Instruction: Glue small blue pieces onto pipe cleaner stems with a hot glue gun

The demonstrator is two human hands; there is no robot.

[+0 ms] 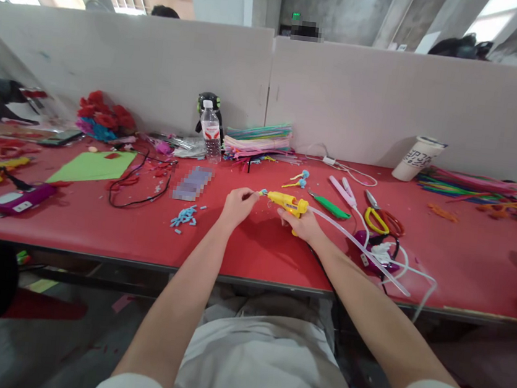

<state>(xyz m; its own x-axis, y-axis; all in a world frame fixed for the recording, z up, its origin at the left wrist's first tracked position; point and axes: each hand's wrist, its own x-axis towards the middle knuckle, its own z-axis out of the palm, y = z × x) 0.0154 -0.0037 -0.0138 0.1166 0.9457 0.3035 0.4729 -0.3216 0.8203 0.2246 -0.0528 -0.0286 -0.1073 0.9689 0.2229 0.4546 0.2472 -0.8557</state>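
Observation:
My right hand is wrapped round a yellow hot glue gun, with a long clear glue stick trailing from its back. Its nozzle points left, at a small blue piece pinched in the fingertips of my left hand. The piece is too small to make out fully. Left of that hand lies a heap of short blue pipe cleaner pieces. Beyond the glue gun rest two small blue-headed pieces with yellow stems. A green-handled tool lies just right of the gun.
Scissors, a pink flat iron and a purple power strip with cables lie to the right. At the back stand a water bottle, a pipe cleaner stack and a tilted white cup. A divider closes the far side.

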